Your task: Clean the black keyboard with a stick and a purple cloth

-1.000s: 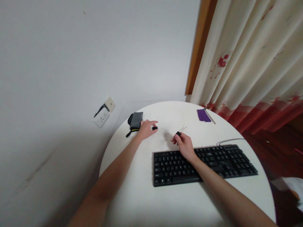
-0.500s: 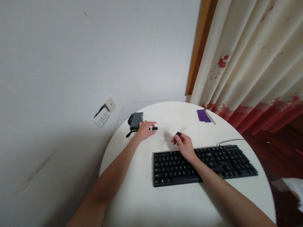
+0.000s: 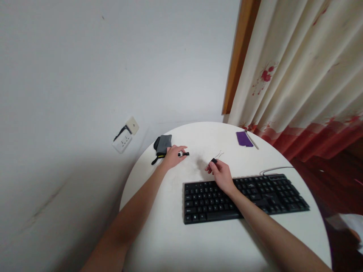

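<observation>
My right hand (image 3: 221, 173) is closed, thumb and fingers pinching a black binder clip (image 3: 214, 161) over the keyboard's back edge. Its thin wire handles point away from me. Further left, my left hand (image 3: 174, 155) reaches across the white table (image 3: 159, 226). Its thumb and fingers curve around a small black-and-white object (image 3: 183, 154), whose kind I cannot make out. Right beside the back of that hand lies a grey pouch (image 3: 163, 144) with a yellow edge and a black strap.
A black keyboard (image 3: 204, 204) lies in front, partly under my right forearm, its cable running off to the right. At the back right are a purple pouch (image 3: 244, 138) and a thin light stick (image 3: 252, 139). The wall holds a socket (image 3: 123, 141); a curtain (image 3: 297, 75) hangs right.
The small object in my left hand has turned slightly, showing more of its white part. My right hand and the binder clip stay where they were.
</observation>
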`<control>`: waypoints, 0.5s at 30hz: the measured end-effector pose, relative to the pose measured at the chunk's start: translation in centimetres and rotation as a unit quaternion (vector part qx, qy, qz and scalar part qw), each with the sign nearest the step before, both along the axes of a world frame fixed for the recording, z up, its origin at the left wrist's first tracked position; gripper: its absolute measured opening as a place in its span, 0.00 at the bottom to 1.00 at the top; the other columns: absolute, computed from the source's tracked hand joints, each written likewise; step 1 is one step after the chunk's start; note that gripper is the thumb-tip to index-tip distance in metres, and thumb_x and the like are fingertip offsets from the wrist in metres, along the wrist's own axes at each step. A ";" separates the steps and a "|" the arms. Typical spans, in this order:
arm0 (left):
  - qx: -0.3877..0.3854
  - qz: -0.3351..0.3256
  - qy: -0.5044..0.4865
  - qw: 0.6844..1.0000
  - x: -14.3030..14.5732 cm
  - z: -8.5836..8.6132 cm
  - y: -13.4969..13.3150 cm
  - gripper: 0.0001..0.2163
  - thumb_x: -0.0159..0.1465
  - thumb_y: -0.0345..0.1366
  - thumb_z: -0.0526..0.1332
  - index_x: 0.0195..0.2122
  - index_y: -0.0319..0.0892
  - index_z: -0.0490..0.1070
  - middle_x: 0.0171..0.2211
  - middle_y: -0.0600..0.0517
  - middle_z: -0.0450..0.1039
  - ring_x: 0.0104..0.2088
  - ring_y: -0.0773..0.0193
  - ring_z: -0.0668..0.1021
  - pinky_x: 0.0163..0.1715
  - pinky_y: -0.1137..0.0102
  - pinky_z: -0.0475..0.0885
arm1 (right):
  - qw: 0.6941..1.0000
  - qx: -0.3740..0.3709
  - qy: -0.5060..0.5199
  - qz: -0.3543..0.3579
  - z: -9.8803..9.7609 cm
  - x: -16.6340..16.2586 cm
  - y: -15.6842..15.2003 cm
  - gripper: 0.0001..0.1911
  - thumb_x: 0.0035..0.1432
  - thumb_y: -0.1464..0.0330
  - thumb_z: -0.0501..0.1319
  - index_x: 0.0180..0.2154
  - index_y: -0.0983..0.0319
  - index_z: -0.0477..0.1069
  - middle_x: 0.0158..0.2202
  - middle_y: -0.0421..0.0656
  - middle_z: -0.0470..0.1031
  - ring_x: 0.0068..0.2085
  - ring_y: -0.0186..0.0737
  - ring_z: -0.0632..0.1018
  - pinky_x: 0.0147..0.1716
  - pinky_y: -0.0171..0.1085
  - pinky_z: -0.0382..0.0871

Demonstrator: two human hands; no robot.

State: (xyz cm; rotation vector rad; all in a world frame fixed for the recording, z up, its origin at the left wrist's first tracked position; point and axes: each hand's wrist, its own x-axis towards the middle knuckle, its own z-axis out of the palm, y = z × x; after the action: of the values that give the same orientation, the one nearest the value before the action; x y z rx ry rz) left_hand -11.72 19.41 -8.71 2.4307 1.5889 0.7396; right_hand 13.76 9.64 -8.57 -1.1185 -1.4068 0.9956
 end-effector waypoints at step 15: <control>-0.009 0.002 -0.004 1.000 0.2 0.1 -0.1 0.18 0.59 0.37 0.64 0.52 0.50 0.71 0.43 0.53 0.79 0.44 0.55 0.74 0.46 0.59 0.60 | 1.000 -0.001 0.005 0.003 0.1 0.0 0.0 0.18 0.63 0.57 0.55 0.29 0.63 0.72 0.29 0.44 0.77 0.28 0.37 0.74 0.29 0.35 0.67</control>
State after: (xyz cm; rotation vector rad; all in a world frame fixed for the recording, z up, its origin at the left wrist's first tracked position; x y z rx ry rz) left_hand -11.52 19.32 -8.59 2.4102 1.5904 0.7321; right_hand 13.78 9.62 -8.48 -1.1104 -1.4011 1.0062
